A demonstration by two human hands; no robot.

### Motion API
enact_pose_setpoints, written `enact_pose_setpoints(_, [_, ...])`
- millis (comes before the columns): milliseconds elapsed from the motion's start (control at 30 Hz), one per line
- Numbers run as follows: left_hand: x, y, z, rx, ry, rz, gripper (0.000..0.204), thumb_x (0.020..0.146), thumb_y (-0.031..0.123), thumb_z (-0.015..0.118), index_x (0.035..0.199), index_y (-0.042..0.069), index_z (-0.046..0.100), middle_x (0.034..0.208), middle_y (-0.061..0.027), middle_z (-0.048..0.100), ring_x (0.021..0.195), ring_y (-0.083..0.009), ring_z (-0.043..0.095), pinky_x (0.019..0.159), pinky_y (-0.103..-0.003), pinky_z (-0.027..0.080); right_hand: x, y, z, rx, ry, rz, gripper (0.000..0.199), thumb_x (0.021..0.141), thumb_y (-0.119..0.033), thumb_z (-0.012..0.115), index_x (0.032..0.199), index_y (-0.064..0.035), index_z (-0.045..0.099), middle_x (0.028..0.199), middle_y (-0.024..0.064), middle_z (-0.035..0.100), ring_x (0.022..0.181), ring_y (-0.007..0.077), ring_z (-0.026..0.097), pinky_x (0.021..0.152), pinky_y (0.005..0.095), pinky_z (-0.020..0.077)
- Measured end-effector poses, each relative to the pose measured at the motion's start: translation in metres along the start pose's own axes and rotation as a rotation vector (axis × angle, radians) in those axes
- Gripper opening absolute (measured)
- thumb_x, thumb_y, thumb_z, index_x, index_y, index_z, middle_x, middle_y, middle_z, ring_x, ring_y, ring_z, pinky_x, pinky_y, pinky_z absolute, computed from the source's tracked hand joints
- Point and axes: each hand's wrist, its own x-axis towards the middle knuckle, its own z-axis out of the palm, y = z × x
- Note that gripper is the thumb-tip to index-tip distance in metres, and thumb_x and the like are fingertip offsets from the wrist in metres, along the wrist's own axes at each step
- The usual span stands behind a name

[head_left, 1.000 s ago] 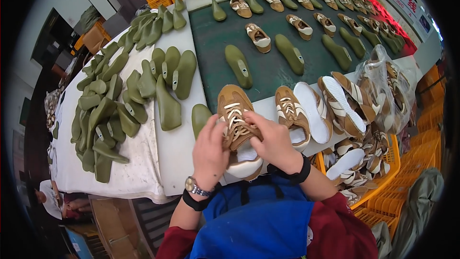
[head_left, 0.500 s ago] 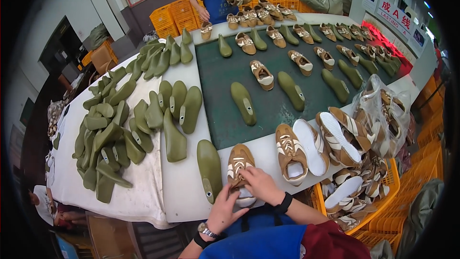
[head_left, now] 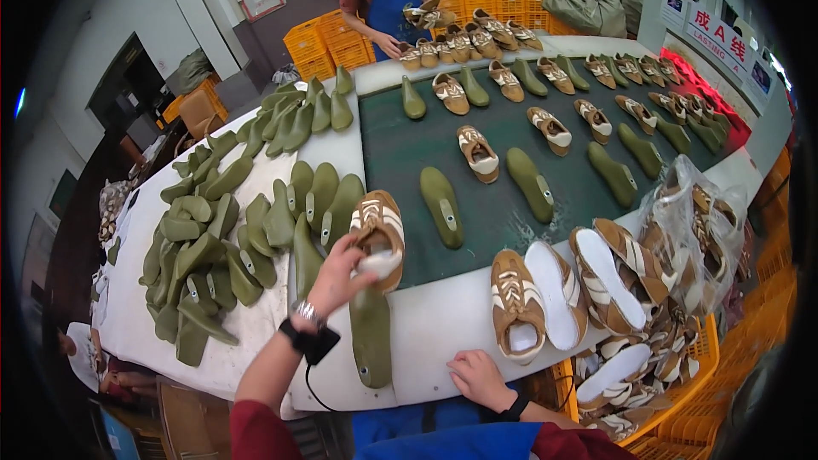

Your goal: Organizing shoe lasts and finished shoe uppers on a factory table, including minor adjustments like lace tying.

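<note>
My left hand (head_left: 339, 274) grips a brown-and-white sneaker (head_left: 388, 220) by its heel end, lifted near the left edge of the green belt. Beneath that hand, a single olive-green shoe last (head_left: 371, 345) lies on the white table (head_left: 426, 324). Down at the table's near edge rests my right hand (head_left: 480, 380), its fingers curled together with no object visible in them. To its right are another laced sneaker (head_left: 517, 302) and one turned to show its white sole (head_left: 555, 294).
Many green lasts (head_left: 192, 260) are heaped on a white cloth at left. Sneakers and lasts stand in rows on the green belt (head_left: 400, 179). A plastic bag of shoes (head_left: 690, 221) and an orange crate (head_left: 707, 349) are at right. Across the table, a person in a blue apron (head_left: 394, 13) handles shoes.
My left hand has carried the sneaker up and left from the near edge, toward the belt. My right hand has let go of it and moved down and right. The view has shifted slightly.
</note>
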Motion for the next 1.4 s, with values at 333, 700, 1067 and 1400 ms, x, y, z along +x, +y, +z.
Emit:
enact_pose_setpoints(333, [0.182,-0.157,0.124,0.501,-0.101,-0.172,0.071,0.072,0.018,0.071,0.136,0.013,0.041,0.142,-0.0194,0.032,0.118,-0.0392,0.046,0.098,-0.043,0.043,-0.003,0.003,0.006,0.012,0.074,-0.009,0.018,0.072,-0.013,0.061,0.088,-0.0060,0.057,0.083,0.0143,0.058,0.078,0.0323,0.057,0.063,0.0404,0.0468])
enact_pose_setpoints(700, [0.158,-0.123,0.023,0.770,-0.069,-0.463,0.062,0.073,0.029,0.072,0.125,0.012,0.043,0.130,-0.0174,0.046,0.116,-0.0382,0.049,0.088,-0.048,0.046,0.002,0.007,0.009,-0.008,0.051,0.026,0.012,0.071,-0.009,0.065,0.083,-0.0099,0.063,0.082,0.0031,0.057,0.077,0.0225,0.055,0.068,0.0331,0.0472])
enact_pose_setpoints(1067, [0.060,-0.152,-0.001,0.689,-0.014,-0.455,0.068,0.082,0.045,0.060,0.129,0.003,0.035,0.095,-0.0235,0.066,0.085,-0.0398,0.064,0.076,-0.048,0.050,0.005,0.000,0.009,-0.052,0.062,0.010,0.012,0.072,-0.008,0.064,0.083,-0.0091,0.062,0.079,0.0045,0.054,0.078,0.0240,0.052,0.069,0.0344,0.0444])
enact_pose_setpoints(1400, [-0.107,-0.072,-0.085,0.045,0.247,-0.508,0.057,0.081,0.039,0.065,0.118,-0.003,0.054,0.076,-0.0171,0.066,0.057,-0.0256,0.062,0.052,-0.039,0.048,0.004,0.000,0.014,-0.048,0.098,0.043,0.012,0.070,-0.006,0.065,0.081,-0.0085,0.062,0.077,0.0059,0.055,0.077,0.0256,0.054,0.069,0.0368,0.0457])
